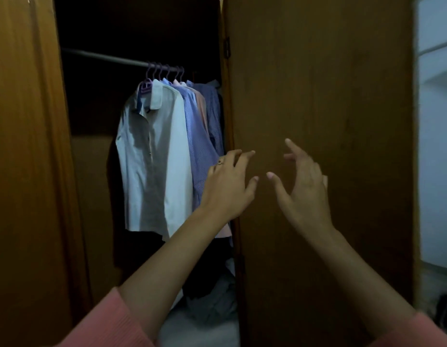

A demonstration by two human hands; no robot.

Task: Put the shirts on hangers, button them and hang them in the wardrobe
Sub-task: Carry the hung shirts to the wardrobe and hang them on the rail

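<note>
Purple hangers point(165, 71) are carrying the shirts point(167, 146) on the rail point(105, 57) at ten o'clock; looks like hanging's finishing. Left hand point(227, 189) and right hand point(302, 191) are hovering spread, holding nothing, by the wardrobe door point(317, 83); probably closing it next.

Wardrobe interior as I see it from the head camera. A grey rail point(105, 57) crosses the dark compartment, sloping down to the right. Purple hangers point(165, 72) hook over its right end, packed close together, carrying a white shirt point(155, 159) foremost, then blue shirts point(200, 126) and a pink one behind. On the wardrobe floor point(200, 331) lies crumpled dark and pale clothing point(212, 296).
</note>
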